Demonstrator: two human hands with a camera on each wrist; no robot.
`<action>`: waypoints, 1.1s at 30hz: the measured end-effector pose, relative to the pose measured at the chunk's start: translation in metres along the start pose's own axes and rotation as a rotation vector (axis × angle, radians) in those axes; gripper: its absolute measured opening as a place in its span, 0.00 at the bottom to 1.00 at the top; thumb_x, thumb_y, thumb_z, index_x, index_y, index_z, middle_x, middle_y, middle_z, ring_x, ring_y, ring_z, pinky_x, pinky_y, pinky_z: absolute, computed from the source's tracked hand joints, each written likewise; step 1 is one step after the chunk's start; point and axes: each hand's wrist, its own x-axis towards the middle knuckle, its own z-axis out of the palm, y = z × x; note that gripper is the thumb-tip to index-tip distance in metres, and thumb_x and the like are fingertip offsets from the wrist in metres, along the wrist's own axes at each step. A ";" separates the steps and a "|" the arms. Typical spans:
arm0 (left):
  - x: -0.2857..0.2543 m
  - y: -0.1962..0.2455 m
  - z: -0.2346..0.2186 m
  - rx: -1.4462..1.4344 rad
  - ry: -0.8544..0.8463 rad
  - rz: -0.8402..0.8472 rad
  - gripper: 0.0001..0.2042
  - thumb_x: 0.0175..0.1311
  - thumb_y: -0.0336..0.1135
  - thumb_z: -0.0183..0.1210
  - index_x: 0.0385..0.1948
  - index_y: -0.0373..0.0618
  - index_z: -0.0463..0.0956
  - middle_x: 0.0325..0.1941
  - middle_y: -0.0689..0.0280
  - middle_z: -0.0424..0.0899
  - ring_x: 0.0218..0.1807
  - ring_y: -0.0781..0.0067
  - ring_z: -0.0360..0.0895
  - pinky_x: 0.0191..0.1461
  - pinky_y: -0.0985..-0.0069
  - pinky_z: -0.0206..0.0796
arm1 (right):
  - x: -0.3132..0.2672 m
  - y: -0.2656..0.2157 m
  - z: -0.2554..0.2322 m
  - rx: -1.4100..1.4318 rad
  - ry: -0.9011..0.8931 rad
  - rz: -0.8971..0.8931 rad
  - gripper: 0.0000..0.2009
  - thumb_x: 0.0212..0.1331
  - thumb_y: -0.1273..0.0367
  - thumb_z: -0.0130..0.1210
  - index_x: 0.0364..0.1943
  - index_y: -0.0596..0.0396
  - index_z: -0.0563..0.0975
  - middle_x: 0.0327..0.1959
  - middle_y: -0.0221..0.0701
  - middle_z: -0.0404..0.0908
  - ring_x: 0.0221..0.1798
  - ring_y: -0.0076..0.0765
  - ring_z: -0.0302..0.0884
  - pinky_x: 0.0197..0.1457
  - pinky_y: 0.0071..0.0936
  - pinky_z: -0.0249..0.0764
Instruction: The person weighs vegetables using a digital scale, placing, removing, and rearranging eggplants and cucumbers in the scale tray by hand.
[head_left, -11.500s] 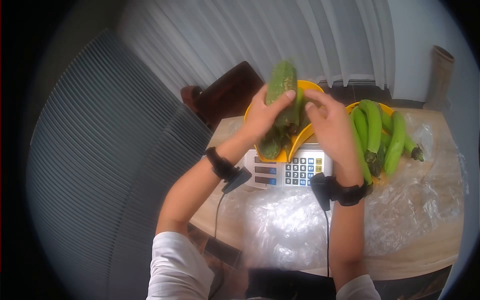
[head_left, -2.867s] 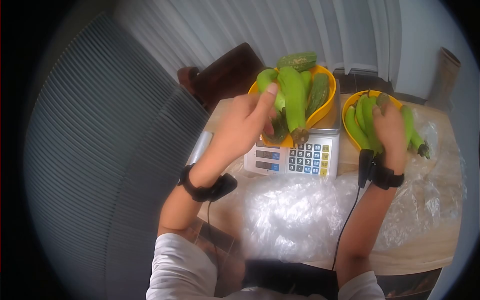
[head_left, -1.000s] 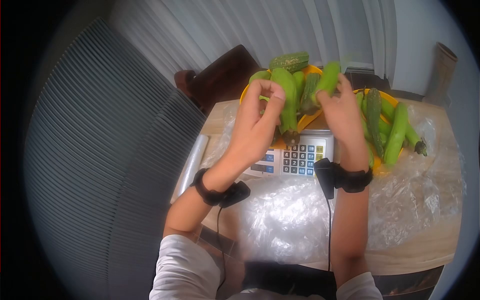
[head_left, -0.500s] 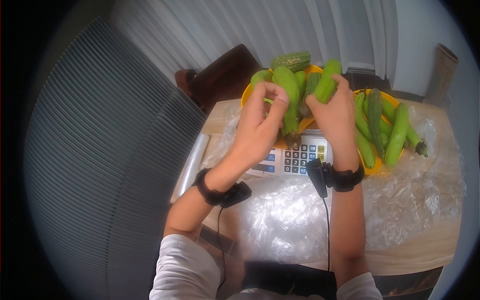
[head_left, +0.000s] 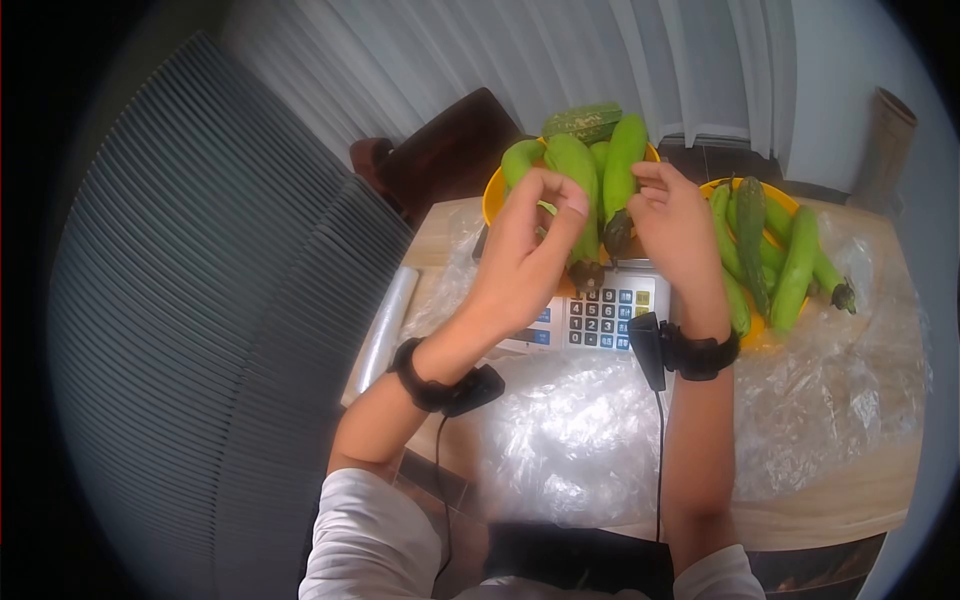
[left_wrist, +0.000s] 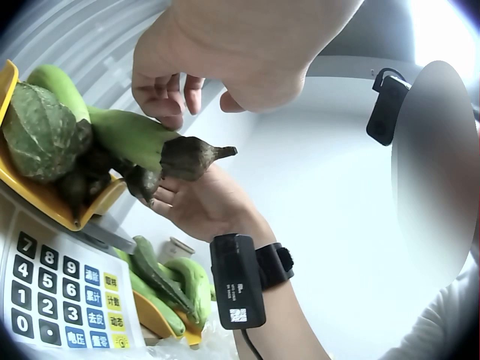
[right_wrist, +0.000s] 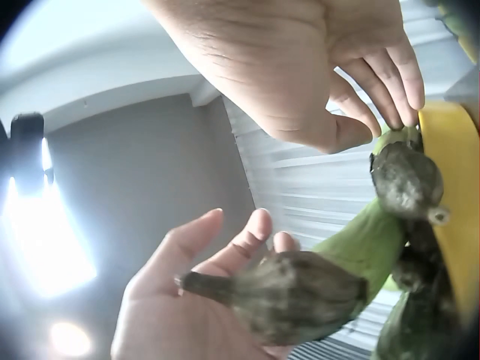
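Observation:
A yellow scoop-shaped tray [head_left: 493,196] heaped with vegetables sits on a white electronic scale [head_left: 648,290]. Two long green eggplants with dark brown caps lie on the heap, a left eggplant [head_left: 573,175] and a right eggplant [head_left: 625,155]. Behind them rests a speckled dark green gourd [head_left: 585,122]. My left hand [head_left: 532,248] hovers beside the left eggplant, fingers loosely bent and holding nothing. My right hand [head_left: 680,228] is at the right eggplant's side, fingertips right by the tray's rim in the right wrist view, its fingers [right_wrist: 390,82] extended and the thumb apart from the eggplant.
A second yellow tray [head_left: 790,200] at the right holds more green eggplants and a thin dark gourd [head_left: 749,235]. Crumpled clear plastic [head_left: 570,440] covers the table's front. A clear film roll [head_left: 388,325] lies at the left; a brown chair [head_left: 450,150] stands behind.
My right hand brought an eggplant from the right side over to the scale's tray, laid it beside the left eggplant and let go. My left hand has stayed nearly still over the last second.

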 end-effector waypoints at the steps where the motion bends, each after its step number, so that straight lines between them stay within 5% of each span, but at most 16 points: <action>1: 0.000 0.000 0.000 0.001 0.001 0.001 0.11 0.76 0.39 0.55 0.46 0.40 0.73 0.43 0.66 0.78 0.37 0.79 0.73 0.40 0.79 0.67 | -0.001 -0.002 0.000 0.001 0.000 -0.001 0.17 0.58 0.69 0.58 0.50 0.64 0.81 0.50 0.49 0.86 0.55 0.50 0.85 0.60 0.39 0.77; 13: 0.001 0.003 -0.003 -0.042 0.036 -0.005 0.09 0.75 0.36 0.54 0.46 0.39 0.73 0.42 0.67 0.76 0.35 0.83 0.71 0.37 0.81 0.66 | 0.002 -0.004 -0.009 -0.020 0.006 -0.001 0.19 0.59 0.70 0.57 0.53 0.65 0.79 0.50 0.50 0.86 0.55 0.51 0.85 0.60 0.39 0.78; 15: 0.001 0.002 -0.003 -0.034 0.023 0.024 0.08 0.77 0.37 0.51 0.48 0.44 0.72 0.43 0.72 0.72 0.33 0.89 0.69 0.32 0.86 0.59 | 0.000 -0.007 -0.011 -0.058 0.010 0.015 0.20 0.59 0.69 0.57 0.54 0.66 0.78 0.49 0.51 0.85 0.54 0.52 0.85 0.60 0.39 0.78; 22: 0.001 0.002 -0.004 -0.038 0.023 0.027 0.08 0.77 0.37 0.52 0.48 0.44 0.72 0.43 0.73 0.72 0.33 0.89 0.69 0.32 0.86 0.58 | -0.002 -0.012 -0.013 -0.179 0.023 0.089 0.24 0.59 0.65 0.59 0.56 0.68 0.75 0.47 0.53 0.85 0.51 0.58 0.84 0.58 0.44 0.77; 24: 0.000 0.005 -0.003 -0.068 0.042 0.004 0.08 0.75 0.35 0.54 0.45 0.40 0.73 0.42 0.68 0.75 0.34 0.84 0.71 0.35 0.82 0.65 | -0.003 -0.015 -0.010 -0.250 0.007 0.116 0.28 0.58 0.62 0.63 0.58 0.67 0.72 0.48 0.54 0.82 0.50 0.63 0.82 0.57 0.47 0.77; 28: 0.001 0.004 -0.003 -0.062 0.043 0.010 0.08 0.75 0.35 0.54 0.45 0.40 0.73 0.42 0.68 0.75 0.34 0.84 0.71 0.35 0.82 0.65 | -0.014 -0.021 0.003 -0.410 0.128 0.021 0.33 0.56 0.59 0.66 0.61 0.65 0.68 0.50 0.55 0.78 0.49 0.65 0.81 0.55 0.49 0.78; 30: 0.001 0.004 -0.002 -0.060 0.045 0.009 0.09 0.75 0.35 0.54 0.45 0.39 0.73 0.42 0.68 0.75 0.34 0.84 0.71 0.35 0.82 0.65 | -0.017 -0.032 0.005 -0.456 0.073 0.153 0.38 0.56 0.56 0.67 0.65 0.67 0.66 0.59 0.55 0.75 0.59 0.61 0.78 0.59 0.47 0.75; 33: 0.002 0.004 -0.002 -0.054 0.048 0.015 0.09 0.75 0.35 0.54 0.45 0.39 0.73 0.42 0.67 0.76 0.34 0.84 0.71 0.35 0.82 0.65 | -0.017 -0.039 0.009 -0.501 -0.002 0.234 0.36 0.56 0.58 0.66 0.64 0.67 0.67 0.56 0.55 0.77 0.58 0.62 0.78 0.61 0.48 0.75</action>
